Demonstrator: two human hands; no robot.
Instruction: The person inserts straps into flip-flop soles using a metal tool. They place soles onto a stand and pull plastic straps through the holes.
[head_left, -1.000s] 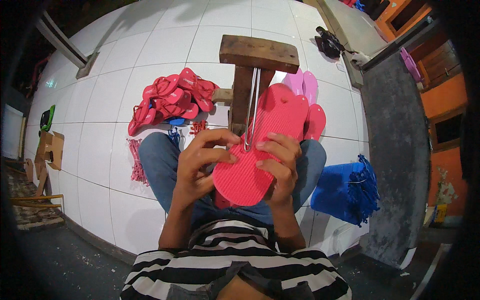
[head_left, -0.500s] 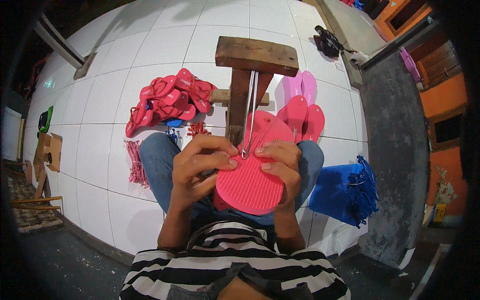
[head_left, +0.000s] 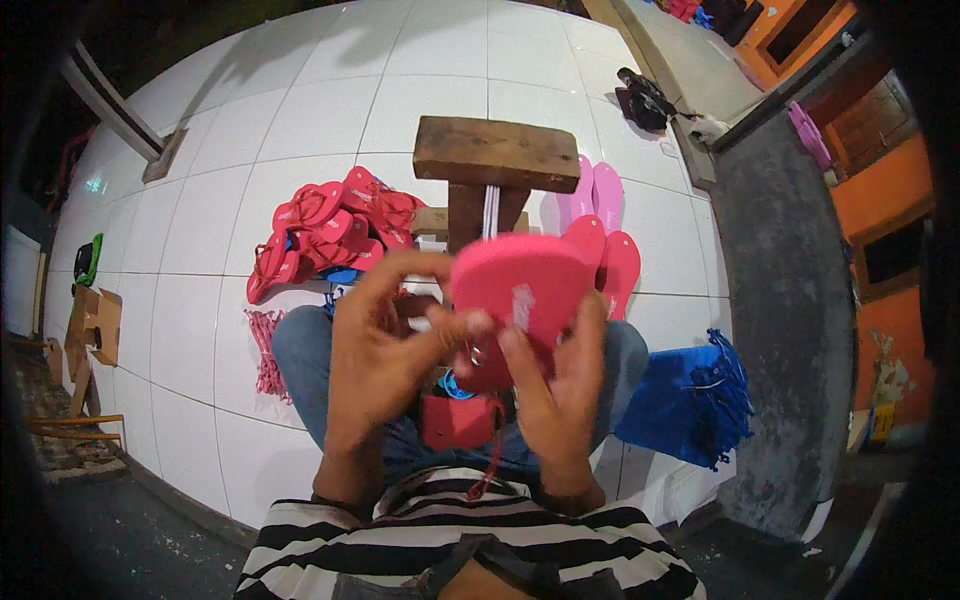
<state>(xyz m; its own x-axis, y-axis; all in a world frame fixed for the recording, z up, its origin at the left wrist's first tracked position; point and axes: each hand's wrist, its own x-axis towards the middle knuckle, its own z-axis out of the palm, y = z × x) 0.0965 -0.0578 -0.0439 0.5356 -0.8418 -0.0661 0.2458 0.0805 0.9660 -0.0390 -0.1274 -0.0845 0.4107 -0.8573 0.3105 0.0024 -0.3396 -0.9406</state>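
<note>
A red flip-flop sole (head_left: 530, 285) is in front of me, its smooth printed face toward me. My right hand (head_left: 562, 385) grips its right side, thumb on the near face. My left hand (head_left: 385, 345) is closed at its left edge, somewhat blurred, with thumb and fingers by a small metal loop end (head_left: 476, 352). Behind the sole, metal rods (head_left: 491, 212) run up to a wooden T-shaped stand (head_left: 495, 152). A thin red strap (head_left: 490, 465) hangs below the sole, over my lap. A red flat piece (head_left: 450, 422) and a blue ring-like thing (head_left: 455, 385) are between my legs.
Red flip-flops (head_left: 335, 225) lie heaped left of the stand, near bundled pink straps (head_left: 266, 350). On its right are red soles (head_left: 620, 265) and pink soles (head_left: 606, 195). Blue straps (head_left: 722, 385) lie on a blue sheet by my right knee. A cardboard box (head_left: 100, 320) stands far left.
The sole has been turned from its ribbed underside to its printed face and tilted up. The red strap now dangles below. The stand appears lower in the picture.
</note>
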